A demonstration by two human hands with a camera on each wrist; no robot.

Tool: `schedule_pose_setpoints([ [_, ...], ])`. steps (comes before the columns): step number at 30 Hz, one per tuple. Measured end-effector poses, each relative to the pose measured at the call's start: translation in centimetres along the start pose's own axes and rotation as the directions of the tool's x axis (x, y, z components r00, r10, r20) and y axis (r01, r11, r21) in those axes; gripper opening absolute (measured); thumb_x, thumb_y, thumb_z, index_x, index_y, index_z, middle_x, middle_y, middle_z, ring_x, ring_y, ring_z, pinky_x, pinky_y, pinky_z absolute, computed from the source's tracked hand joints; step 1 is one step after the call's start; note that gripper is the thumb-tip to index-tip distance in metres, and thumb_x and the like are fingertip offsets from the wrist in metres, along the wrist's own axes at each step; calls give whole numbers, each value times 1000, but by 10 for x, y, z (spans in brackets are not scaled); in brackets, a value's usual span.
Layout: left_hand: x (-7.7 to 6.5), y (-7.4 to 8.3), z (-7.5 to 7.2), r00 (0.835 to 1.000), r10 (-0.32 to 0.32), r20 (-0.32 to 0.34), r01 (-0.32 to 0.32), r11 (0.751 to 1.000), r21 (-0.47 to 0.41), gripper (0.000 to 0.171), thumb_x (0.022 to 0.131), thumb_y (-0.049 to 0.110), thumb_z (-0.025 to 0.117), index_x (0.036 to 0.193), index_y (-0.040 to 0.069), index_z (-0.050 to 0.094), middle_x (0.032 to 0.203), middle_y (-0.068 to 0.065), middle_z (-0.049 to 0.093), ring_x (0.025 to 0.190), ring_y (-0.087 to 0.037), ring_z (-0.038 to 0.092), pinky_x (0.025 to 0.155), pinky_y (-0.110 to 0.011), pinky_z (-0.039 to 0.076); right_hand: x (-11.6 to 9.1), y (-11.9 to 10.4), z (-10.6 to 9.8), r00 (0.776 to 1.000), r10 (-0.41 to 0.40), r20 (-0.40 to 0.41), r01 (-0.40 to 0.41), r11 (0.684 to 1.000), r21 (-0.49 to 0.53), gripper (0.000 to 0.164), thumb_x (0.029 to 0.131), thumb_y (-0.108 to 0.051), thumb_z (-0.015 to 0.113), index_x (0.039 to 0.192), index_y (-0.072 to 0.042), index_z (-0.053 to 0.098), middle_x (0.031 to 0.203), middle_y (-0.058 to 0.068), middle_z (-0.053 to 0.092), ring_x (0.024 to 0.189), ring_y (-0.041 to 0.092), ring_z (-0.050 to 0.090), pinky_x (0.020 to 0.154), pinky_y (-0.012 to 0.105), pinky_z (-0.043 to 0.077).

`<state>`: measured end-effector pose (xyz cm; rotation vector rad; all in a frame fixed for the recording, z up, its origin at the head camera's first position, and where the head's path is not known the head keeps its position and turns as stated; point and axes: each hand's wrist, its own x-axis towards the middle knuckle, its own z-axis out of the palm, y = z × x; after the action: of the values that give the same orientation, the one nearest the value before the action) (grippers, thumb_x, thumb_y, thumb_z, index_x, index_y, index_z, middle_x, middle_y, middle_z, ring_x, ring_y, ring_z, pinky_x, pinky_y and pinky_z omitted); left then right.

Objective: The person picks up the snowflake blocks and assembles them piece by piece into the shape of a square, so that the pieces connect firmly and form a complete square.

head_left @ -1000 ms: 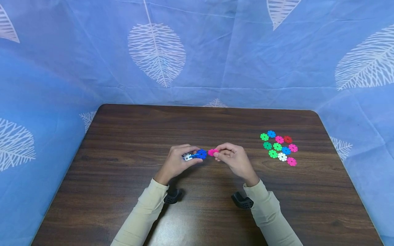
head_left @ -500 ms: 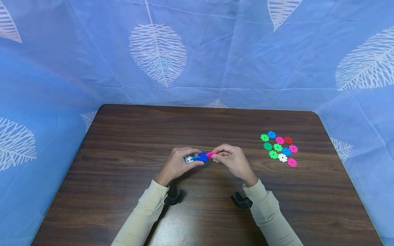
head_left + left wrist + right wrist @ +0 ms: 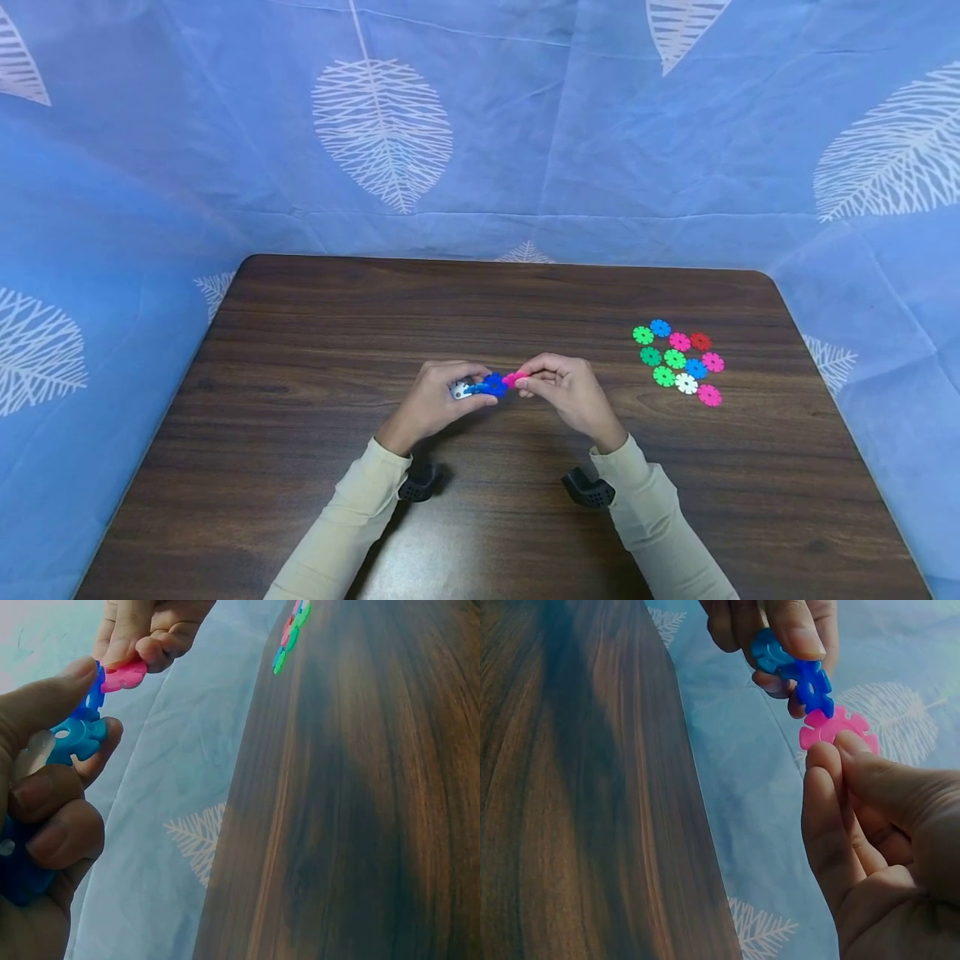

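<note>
One pink disc (image 3: 831,727) is sitting between both hands, above the table, its edge meeting a dark blue disc (image 3: 814,690); whether the slots are interlocking, cannot tell. Right hand (image 3: 573,396) is pinching the pink disc narrowly between thumb and index finger, other fingers bending in below. Left hand (image 3: 435,400) is gripping the joined pieces, thumb pressing near the dark blue disc, fingers curling round from the other side. Behind the dark blue disc, a light blue disc (image 3: 82,737) is linking on at an angle, and a white piece (image 3: 460,390) is showing between left thumb and fingers. Another dark blue part (image 3: 22,862) is lying deeper in the left palm, mostly hidden.

Farther out, well apart from the right hand, eleven loose discs (image 3: 675,359) are lying flat in a loose cluster on the right side of the table: greens, blues, pinks, one red, one white. Brown wood-grain table (image 3: 300,500) is spreading under everything. Cream sleeves (image 3: 341,517) are covering both forearms; black wrist devices (image 3: 588,488) are sitting on the inner side of each wrist. Blue cloth (image 3: 525,125) with white leaf prints is hanging behind the table and along its sides.
</note>
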<state>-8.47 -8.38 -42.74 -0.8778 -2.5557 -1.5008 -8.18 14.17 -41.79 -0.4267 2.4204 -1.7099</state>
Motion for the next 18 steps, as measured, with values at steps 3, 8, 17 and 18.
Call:
schedule_pose_setpoints([
  [3, -1, -1, 1, 1000, -7, 4, 7, 1000, 0, 33, 76, 20, 80, 102, 3, 70, 90, -7, 72, 76, -13, 65, 71, -20, 55, 1, 3, 0, 1000, 3, 16, -3, 1000, -3, 16, 89, -16, 65, 95, -2, 69, 91, 14, 71, 75, 9, 69, 75, 27, 58],
  [8, 0, -1, 6, 1000, 15, 24, -15, 1000, 14, 33, 75, 19, 80, 102, 1, 70, 89, -8, 73, 76, -14, 66, 71, -21, 55, -2, 5, -1, 1000, -14, 18, 14, 1000, -11, 14, 89, -15, 65, 94, -2, 70, 92, 14, 71, 77, 13, 70, 75, 24, 57],
  [17, 6, -2, 6, 998, 46, 53, -48, 998, 28, 48, 66, 26, 87, 106, 5, 69, 91, -3, 72, 81, -10, 65, 74, -21, 54, -6, 5, -3, 996, -76, -44, 75, 997, -22, 13, 86, -11, 67, 94, -1, 71, 93, 15, 69, 78, 11, 71, 72, 26, 58],
  [18, 6, -2, 5, 997, 40, 68, -42, 999, 22, 53, 64, 27, 88, 108, 6, 68, 92, -2, 71, 82, -10, 64, 74, -21, 53, -6, 5, -4, 996, -79, -48, 78, 997, -23, 13, 87, -10, 67, 94, -1, 71, 94, 15, 69, 78, 11, 70, 72, 26, 58],
])
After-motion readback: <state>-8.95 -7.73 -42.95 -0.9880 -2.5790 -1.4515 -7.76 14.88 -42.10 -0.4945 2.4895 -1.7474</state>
